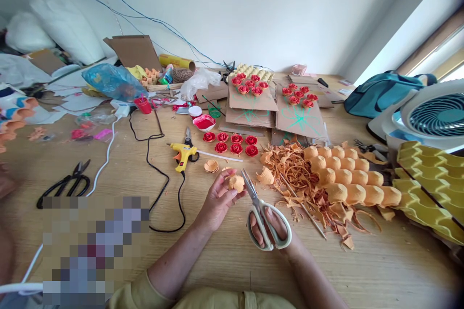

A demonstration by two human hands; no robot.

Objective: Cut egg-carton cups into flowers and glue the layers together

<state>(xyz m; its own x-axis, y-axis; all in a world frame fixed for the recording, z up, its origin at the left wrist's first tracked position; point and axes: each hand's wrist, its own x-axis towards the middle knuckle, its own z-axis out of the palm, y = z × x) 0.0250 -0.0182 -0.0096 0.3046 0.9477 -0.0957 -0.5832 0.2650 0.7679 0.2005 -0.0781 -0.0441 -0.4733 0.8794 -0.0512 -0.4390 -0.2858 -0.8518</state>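
Observation:
Pinched in the fingers of my left hand [220, 200] is an orange egg-carton cup [237, 183] with a scalloped rim. My right hand [271, 227] has its fingers through the pale handles of a pair of scissors [261, 217]. Their blades point up and left, slightly parted, just right of the cup. Beyond my left hand a trimmed petal-edged cup [211, 166] lies on the table. Another cut cup piece [266, 175] rests right of the blades, beside a heap of orange carton scraps [295, 174].
An orange egg tray [351, 174] and a yellow egg tray [431, 188] lie at right. A yellow glue gun [183, 155] with a black cord is ahead left. Several red paper roses [236, 148] sit near a bowl of red paint [204, 122]. Black scissors [67, 186] lie far left.

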